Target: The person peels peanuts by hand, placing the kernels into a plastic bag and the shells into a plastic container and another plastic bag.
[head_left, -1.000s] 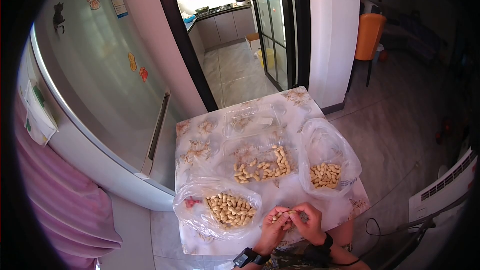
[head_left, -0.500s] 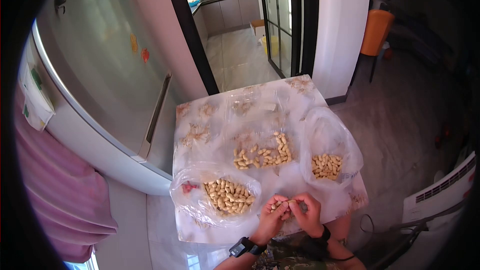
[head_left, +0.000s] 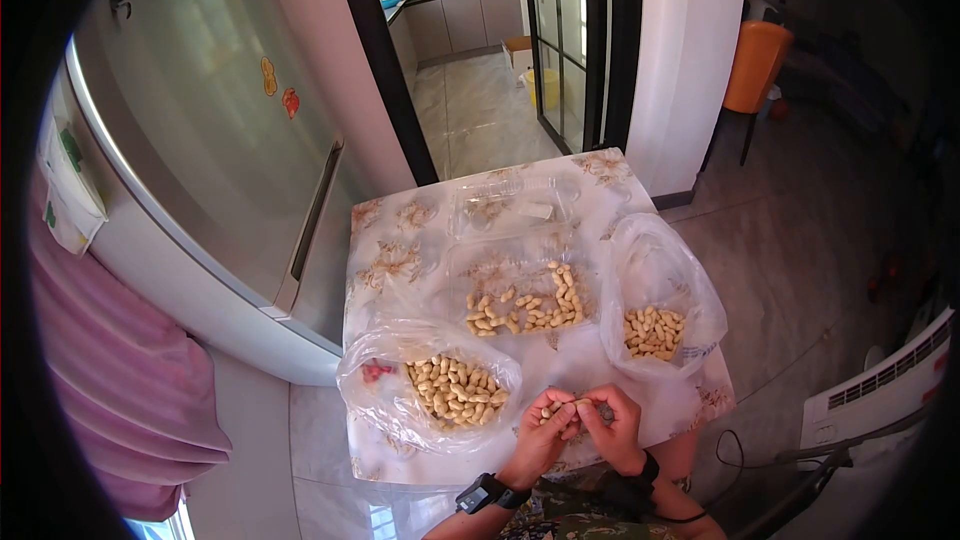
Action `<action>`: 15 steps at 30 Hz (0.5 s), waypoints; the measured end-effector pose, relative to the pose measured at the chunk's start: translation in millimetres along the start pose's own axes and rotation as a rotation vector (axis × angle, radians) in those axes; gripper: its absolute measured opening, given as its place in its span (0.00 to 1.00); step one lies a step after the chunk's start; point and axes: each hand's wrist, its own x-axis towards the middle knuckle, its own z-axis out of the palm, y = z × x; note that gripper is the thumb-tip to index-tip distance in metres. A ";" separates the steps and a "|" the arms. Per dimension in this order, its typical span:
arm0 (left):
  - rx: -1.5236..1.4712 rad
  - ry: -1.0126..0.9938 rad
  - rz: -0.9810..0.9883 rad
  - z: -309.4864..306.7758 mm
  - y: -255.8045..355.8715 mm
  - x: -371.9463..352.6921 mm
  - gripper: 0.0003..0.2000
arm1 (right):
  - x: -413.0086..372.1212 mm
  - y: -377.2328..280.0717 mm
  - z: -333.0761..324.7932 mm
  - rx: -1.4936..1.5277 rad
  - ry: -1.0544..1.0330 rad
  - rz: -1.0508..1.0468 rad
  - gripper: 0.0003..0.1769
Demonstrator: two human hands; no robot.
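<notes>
My left hand (head_left: 543, 433) and my right hand (head_left: 612, 428) meet over the near edge of the table, fingertips pinched together. Between them is a peanut (head_left: 549, 411), mostly covered by my left fingers; how much of it my right fingers grip is hard to make out. Left of my hands lies an open plastic bag of peanuts (head_left: 455, 392). To the right stands another clear plastic bag (head_left: 655, 270) with peanuts (head_left: 655, 333) at its bottom. Beyond my hands, a clear plastic box (head_left: 455, 285) holds peanuts along its near and right sides.
The table (head_left: 400, 230) has a flowered cover. The box's clear lid (head_left: 510, 205) lies at the far side. A fridge (head_left: 220, 140) stands close on the left, a white appliance (head_left: 880, 370) on the right. Behind is a doorway with a glass door (head_left: 560, 50).
The view has shifted slightly. My hands keep almost the same pose at the same place, and the bags and box have not moved.
</notes>
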 end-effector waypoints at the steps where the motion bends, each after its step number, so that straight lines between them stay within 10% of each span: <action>1: 0.002 0.007 -0.004 0.0 0.0 -0.1 0.03 | -0.1 0.1 0.0 0.000 0.000 0.000 0.04; 15: -0.129 -0.006 -0.035 -2.0 6.9 2.4 0.12 | -0.6 -3.9 3.4 -0.020 0.098 -0.043 0.08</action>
